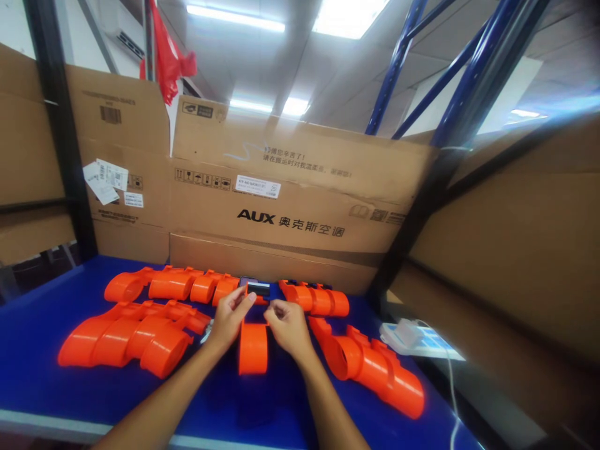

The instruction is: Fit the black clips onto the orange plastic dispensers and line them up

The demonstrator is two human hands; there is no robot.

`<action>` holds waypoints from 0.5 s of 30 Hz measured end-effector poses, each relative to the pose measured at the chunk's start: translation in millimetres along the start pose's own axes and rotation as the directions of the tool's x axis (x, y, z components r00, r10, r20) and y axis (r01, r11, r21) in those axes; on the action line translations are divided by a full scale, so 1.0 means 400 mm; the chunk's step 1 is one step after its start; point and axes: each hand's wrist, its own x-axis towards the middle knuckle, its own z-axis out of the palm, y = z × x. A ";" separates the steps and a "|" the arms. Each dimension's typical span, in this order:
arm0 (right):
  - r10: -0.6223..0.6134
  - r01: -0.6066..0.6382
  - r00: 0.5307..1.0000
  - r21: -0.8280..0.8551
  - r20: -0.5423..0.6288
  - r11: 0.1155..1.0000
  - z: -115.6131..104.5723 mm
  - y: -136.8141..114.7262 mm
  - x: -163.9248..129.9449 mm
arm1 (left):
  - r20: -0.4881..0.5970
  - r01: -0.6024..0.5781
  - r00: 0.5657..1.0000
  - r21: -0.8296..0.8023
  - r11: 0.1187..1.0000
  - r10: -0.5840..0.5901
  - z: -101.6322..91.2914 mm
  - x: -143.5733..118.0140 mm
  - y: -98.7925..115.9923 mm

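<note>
In front of me at mid-table is an orange plastic tape dispenser, its round band hanging below my hands. A dark strip with a pale toothed edge shows at its upper end. My left hand grips that upper end from the left, thumb on top. Close by on the right, my right hand has its fingers curled into a pinch beside the dispenser. Whatever lies between those fingertips is too small to make out.
More orange dispensers stand in rows: front left, back left, back right and front right. Cardboard walls the blue table's back. A white power strip with a cable sits at the right edge.
</note>
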 end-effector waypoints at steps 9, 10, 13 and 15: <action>-0.009 0.008 1.000 -0.078 -0.016 0.997 -0.004 -0.005 -0.005 | -0.015 0.012 1.000 0.031 0.999 -0.012 -0.001 -0.002 -0.005; -0.011 0.009 1.000 -0.086 -0.024 0.996 -0.004 -0.005 -0.006 | -0.015 0.016 1.000 0.027 1.000 -0.016 0.000 -0.002 -0.004; -0.014 0.010 0.999 -0.096 -0.043 0.995 -0.005 -0.006 -0.006 | -0.010 0.016 1.000 0.012 1.000 -0.016 0.001 -0.001 -0.001; -0.014 0.012 0.999 -0.077 -0.028 0.997 -0.006 -0.007 -0.004 | -0.021 0.014 1.000 0.000 1.000 -0.014 0.002 0.001 0.000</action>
